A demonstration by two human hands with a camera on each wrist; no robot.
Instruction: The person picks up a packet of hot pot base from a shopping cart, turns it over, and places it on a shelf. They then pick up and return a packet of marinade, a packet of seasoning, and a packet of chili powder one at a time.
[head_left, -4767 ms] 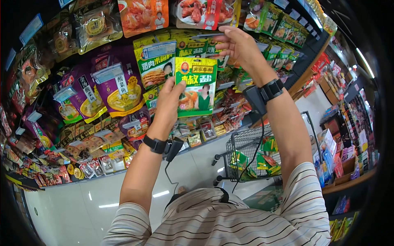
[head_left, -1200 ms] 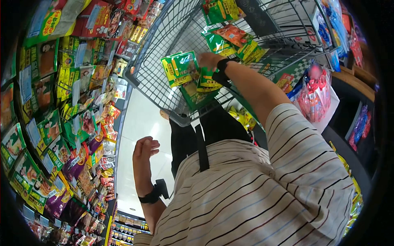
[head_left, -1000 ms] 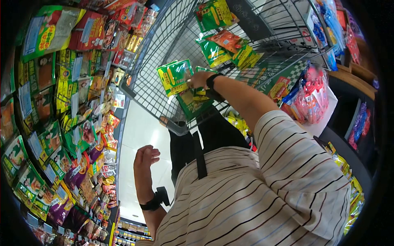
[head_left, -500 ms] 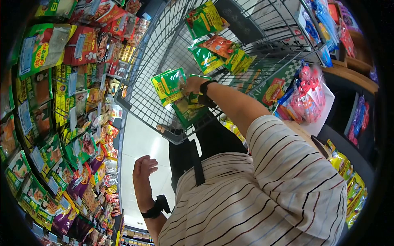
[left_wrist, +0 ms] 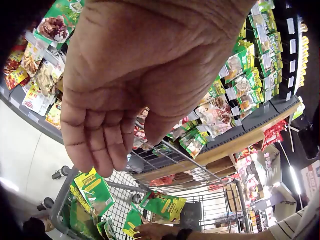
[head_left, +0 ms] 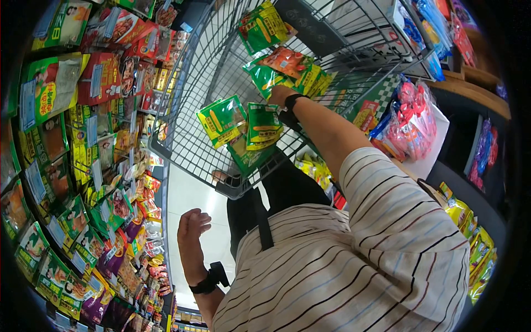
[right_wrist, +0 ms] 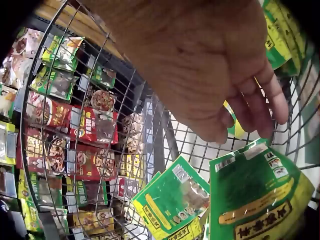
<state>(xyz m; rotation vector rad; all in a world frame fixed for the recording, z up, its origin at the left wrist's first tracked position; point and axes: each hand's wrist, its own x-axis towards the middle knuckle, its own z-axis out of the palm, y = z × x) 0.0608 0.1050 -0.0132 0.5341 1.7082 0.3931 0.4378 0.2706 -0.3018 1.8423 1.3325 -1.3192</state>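
My right hand (head_left: 281, 95) is inside the shopping cart (head_left: 237, 193), at a pile of green and yellow seasoning packets (head_left: 263, 77) with a red one (head_left: 285, 60) on top. In the right wrist view its relaxed fingers hang over the packets, with none gripped. Just below it stands a green packet (right_wrist: 250, 187), beside another green packet (right_wrist: 172, 197). A further packet (head_left: 260, 27) lies deeper in the cart. My left hand (head_left: 193, 226) hangs beside my body, outside the cart, fingers loosely curled and holding nothing.
Shelves of hanging seasoning packets (head_left: 50, 86) line the left side, close to the cart. A plastic-wrapped pink bundle (head_left: 409, 124) sits at right, by a dark display stand. Yellow packets (head_left: 480, 249) fill a shelf behind my right arm.
At first my left hand held a packet at the shelf. Later my right hand was at the middle packet in the cart; it has let go and moved up to the pile. My left hand stays idle.
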